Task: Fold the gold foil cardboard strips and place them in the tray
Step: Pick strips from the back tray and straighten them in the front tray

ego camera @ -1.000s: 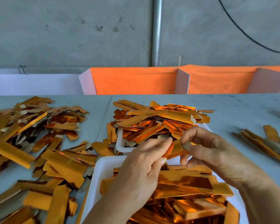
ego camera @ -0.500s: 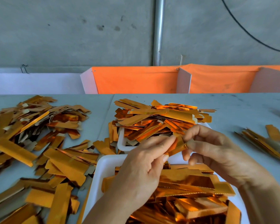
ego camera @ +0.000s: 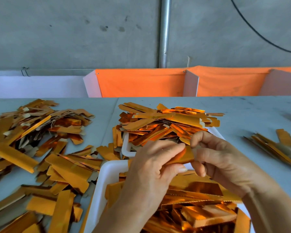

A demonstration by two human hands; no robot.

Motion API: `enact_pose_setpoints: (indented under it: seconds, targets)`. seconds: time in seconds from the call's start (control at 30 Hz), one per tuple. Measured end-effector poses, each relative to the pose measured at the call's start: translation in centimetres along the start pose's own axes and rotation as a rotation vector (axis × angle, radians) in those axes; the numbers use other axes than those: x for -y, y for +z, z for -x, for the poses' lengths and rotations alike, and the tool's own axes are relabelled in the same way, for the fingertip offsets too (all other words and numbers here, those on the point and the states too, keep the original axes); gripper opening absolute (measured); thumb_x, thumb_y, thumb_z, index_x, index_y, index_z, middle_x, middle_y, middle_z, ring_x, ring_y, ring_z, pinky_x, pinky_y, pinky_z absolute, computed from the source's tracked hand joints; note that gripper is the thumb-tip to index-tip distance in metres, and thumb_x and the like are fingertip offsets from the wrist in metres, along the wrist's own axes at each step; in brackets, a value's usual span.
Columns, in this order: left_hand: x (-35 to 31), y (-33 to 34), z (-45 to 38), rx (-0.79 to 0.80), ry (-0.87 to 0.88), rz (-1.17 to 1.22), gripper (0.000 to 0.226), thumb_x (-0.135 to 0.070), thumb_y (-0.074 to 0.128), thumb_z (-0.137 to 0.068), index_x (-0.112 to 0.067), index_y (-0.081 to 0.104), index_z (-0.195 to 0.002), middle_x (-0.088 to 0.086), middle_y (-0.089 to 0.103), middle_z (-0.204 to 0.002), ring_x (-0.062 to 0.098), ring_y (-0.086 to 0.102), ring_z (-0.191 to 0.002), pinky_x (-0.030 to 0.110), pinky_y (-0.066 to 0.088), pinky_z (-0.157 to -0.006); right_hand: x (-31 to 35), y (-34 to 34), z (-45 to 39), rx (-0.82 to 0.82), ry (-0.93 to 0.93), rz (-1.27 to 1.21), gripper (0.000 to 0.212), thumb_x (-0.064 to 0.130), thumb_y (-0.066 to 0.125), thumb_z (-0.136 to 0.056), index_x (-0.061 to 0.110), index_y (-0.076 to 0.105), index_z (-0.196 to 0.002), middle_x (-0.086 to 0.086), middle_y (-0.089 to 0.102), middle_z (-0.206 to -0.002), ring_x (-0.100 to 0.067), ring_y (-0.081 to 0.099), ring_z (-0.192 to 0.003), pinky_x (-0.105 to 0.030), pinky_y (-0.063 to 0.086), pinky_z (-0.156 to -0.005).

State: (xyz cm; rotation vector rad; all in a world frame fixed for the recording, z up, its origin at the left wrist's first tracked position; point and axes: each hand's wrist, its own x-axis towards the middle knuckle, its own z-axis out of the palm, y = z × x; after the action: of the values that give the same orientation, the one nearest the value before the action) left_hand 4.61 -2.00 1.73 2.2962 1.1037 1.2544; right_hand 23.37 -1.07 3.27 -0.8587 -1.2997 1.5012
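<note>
A gold foil strip (ego camera: pixel 184 156) is held between both hands just above the near white tray (ego camera: pixel 106 175), which is full of gold strips. My left hand (ego camera: pixel 151 172) pinches its left part with thumb and fingers. My right hand (ego camera: pixel 220 158) pinches its right end, fingers curled over it. Most of the strip is hidden by the fingers. A second white tray (ego camera: pixel 125 147) sits just beyond, heaped with gold strips (ego camera: pixel 165 125).
Loose gold strips (ego camera: pixel 40 145) lie spread over the grey table on the left and front left. A small bundle of strips (ego camera: pixel 275 147) lies at the right. Orange and white dividers (ego camera: pixel 141 83) stand along the table's far edge, before a concrete wall with a metal pipe.
The strip has turned between my fingers and shows a wider flat face now. Both hands stay in much the same spot above the near tray.
</note>
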Motion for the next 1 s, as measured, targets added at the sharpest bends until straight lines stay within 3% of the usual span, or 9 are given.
enact_pose_setpoints:
  seconds: [0.1, 0.2, 0.27, 0.33, 0.43, 0.53, 0.6, 0.73, 1.0]
  targets:
    - [-0.05, 0.29, 0.00, -0.037, 0.037, -0.100, 0.036, -0.033, 0.061, -0.082, -0.027, 0.065, -0.118, -0.017, 0.061, -0.111, 0.000, 0.048, -0.105, 0.029, 0.047, -0.087, -0.33, -0.03, -0.04, -0.031, 0.000, 0.095, 0.022, -0.003, 0.067, -0.075, 0.019, 0.064, -0.072, -0.005, 0.052, -0.051, -0.017, 0.048, -0.041, -0.020, 0.043, -0.042]
    - [0.07, 0.33, -0.03, -0.044, 0.002, -0.109, 0.033, -0.032, 0.064, -0.086, -0.031, 0.064, -0.119, -0.028, 0.053, -0.108, -0.004, 0.043, -0.107, 0.022, 0.043, -0.088, -0.53, 0.04, -0.09, -0.055, -0.026, 0.173, 0.022, -0.002, 0.064, -0.081, 0.019, 0.065, -0.074, -0.007, 0.054, -0.054, -0.018, 0.050, -0.045, -0.020, 0.044, -0.045]
    - [0.27, 0.24, 0.07, -0.020, -0.028, -0.069, 0.036, -0.033, 0.063, -0.087, -0.035, 0.060, -0.122, -0.033, 0.048, -0.108, -0.007, 0.042, -0.110, 0.022, 0.043, -0.093, -0.22, 0.05, -0.04, -0.039, -0.034, 0.110, 0.007, 0.013, 0.062, -0.079, 0.017, 0.068, -0.077, -0.009, 0.055, -0.057, -0.018, 0.052, -0.048, -0.022, 0.046, -0.047]
    - [0.29, 0.16, 0.09, -0.005, -0.029, -0.055, 0.036, -0.034, 0.061, -0.087, -0.036, 0.058, -0.124, -0.031, 0.051, -0.111, -0.006, 0.044, -0.112, 0.025, 0.045, -0.094, -0.04, -0.26, 0.08, -0.019, -0.013, 0.033, 0.015, 0.021, 0.057, -0.081, 0.013, 0.070, -0.083, -0.011, 0.057, -0.062, -0.018, 0.054, -0.051, -0.023, 0.048, -0.048]
    - [0.23, 0.06, 0.00, -0.007, 0.005, -0.053, 0.033, -0.034, 0.060, -0.089, -0.035, 0.058, -0.122, -0.025, 0.056, -0.112, -0.005, 0.047, -0.108, 0.025, 0.049, -0.089, -0.01, -0.52, 0.01, -0.024, 0.027, -0.072, 0.007, 0.011, 0.067, -0.083, 0.011, 0.072, -0.088, -0.012, 0.058, -0.064, -0.018, 0.057, -0.050, -0.024, 0.050, -0.046]
    - [0.26, -0.03, -0.10, 0.007, 0.008, -0.073, 0.030, -0.039, 0.056, -0.090, -0.039, 0.055, -0.120, -0.033, 0.050, -0.099, -0.005, 0.047, -0.103, 0.022, 0.048, -0.084, -0.13, -0.64, -0.09, -0.019, 0.084, -0.110, 0.012, 0.019, 0.071, -0.076, 0.012, 0.072, -0.085, -0.013, 0.060, -0.062, -0.018, 0.058, -0.047, -0.023, 0.051, -0.046]
    - [0.23, -0.07, -0.07, 0.016, 0.036, -0.076, 0.028, -0.039, 0.055, -0.088, -0.038, 0.056, -0.116, -0.038, 0.045, -0.095, -0.006, 0.045, -0.104, 0.020, 0.047, -0.082, -0.15, -0.78, -0.14, 0.004, 0.113, -0.123, 0.029, 0.028, 0.088, -0.063, 0.012, 0.072, -0.081, -0.012, 0.060, -0.061, -0.018, 0.058, -0.047, -0.022, 0.051, -0.045]
    - [0.15, -0.26, -0.06, 0.024, 0.043, -0.072, 0.027, -0.036, 0.059, -0.087, -0.037, 0.055, -0.113, -0.037, 0.045, -0.094, -0.005, 0.046, -0.102, 0.020, 0.046, -0.080, -0.12, -0.79, -0.12, 0.011, 0.148, -0.107, 0.047, 0.028, 0.097, -0.042, 0.012, 0.071, -0.079, -0.012, 0.059, -0.058, -0.017, 0.057, -0.045, -0.022, 0.051, -0.045]
    - [0.05, -0.15, -0.02, 0.030, 0.059, -0.152, 0.026, -0.030, 0.064, -0.087, -0.031, 0.059, -0.112, -0.026, 0.051, -0.102, -0.010, 0.044, -0.095, 0.013, 0.038, -0.080, 0.26, -0.16, -0.08, -0.034, 0.167, -0.031, 0.015, 0.007, 0.075, -0.067, 0.009, 0.067, -0.079, -0.014, 0.057, -0.055, -0.017, 0.053, -0.043, -0.022, 0.049, -0.043]
